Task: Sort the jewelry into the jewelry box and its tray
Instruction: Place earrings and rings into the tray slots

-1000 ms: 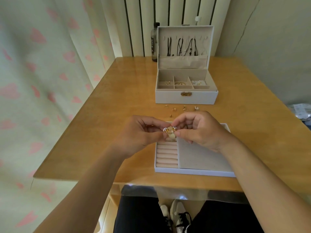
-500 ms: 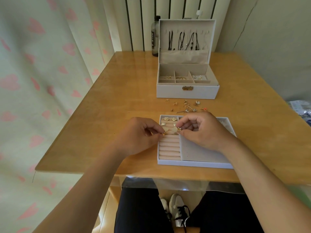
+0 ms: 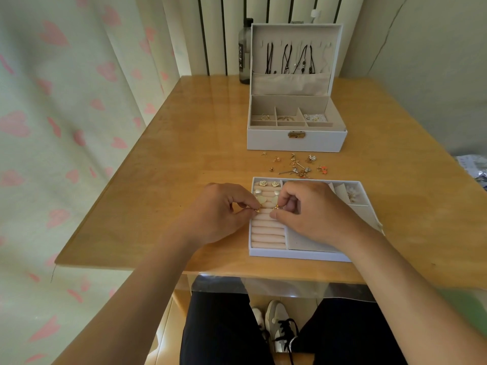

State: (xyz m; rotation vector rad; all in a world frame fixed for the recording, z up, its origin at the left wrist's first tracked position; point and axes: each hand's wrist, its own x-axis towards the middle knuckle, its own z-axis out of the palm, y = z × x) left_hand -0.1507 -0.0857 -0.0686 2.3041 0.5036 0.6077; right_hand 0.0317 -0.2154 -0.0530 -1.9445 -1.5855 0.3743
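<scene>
While my left hand (image 3: 218, 214) pinches a gold earring (image 3: 257, 210) between thumb and forefinger, my right hand (image 3: 313, 214) pinches a matching gold earring (image 3: 276, 206) the same way. The two pieces are close together over the pink ring rolls (image 3: 268, 233) in the left part of the tray (image 3: 297, 255). Both are low against the rolls, but I cannot tell whether they touch the padding. Just past my fingertips, toward twelve o'clock, pairs sit in the rolls: heart earrings (image 3: 262, 200), then pearl studs (image 3: 257, 191), then rose earrings (image 3: 262, 183) at the far edge. At two o'clock from my hands, a white flower piece (image 3: 351, 194) lies in a small tray compartment. Beyond the tray at twelve o'clock, loose jewelry (image 3: 295, 164) is scattered on the wooden table (image 3: 197, 154). Farther on stands the white jewelry box (image 3: 296, 140), lid upright, with dark cord necklaces (image 3: 287, 59) hanging inside the lid and small pieces in its three front compartments. A dark bottle (image 3: 244, 48) stands at eleven o'clock, behind the box. A curtain (image 3: 66, 101) with pink hearts hangs at nine o'clock.
</scene>
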